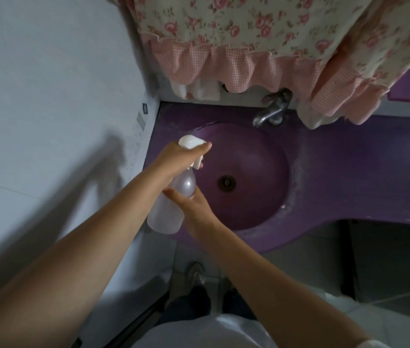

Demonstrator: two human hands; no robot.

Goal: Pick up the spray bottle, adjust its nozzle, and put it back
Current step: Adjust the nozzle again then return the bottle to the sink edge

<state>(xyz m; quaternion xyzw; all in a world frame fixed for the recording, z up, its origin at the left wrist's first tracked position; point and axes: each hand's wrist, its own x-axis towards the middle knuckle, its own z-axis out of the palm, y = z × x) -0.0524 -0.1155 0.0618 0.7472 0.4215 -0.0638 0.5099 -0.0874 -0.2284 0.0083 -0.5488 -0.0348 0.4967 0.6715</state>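
A translucent spray bottle [171, 209] with a white trigger head [189, 141] is held tilted above the left rim of the purple sink [299, 172]. My left hand [173, 159] wraps the neck and head, thumb stretched along the top toward the nozzle. My right hand [194, 209] holds the bottle's body from the right side, fingers against its shoulder. The nozzle tip is hidden behind my left thumb.
A metal tap [271, 109] stands at the back of the basin, a drain [227, 182] in its middle. A floral curtain with a pink frill [236, 64] hangs over the back. A white tiled wall [48, 96] closes the left side.
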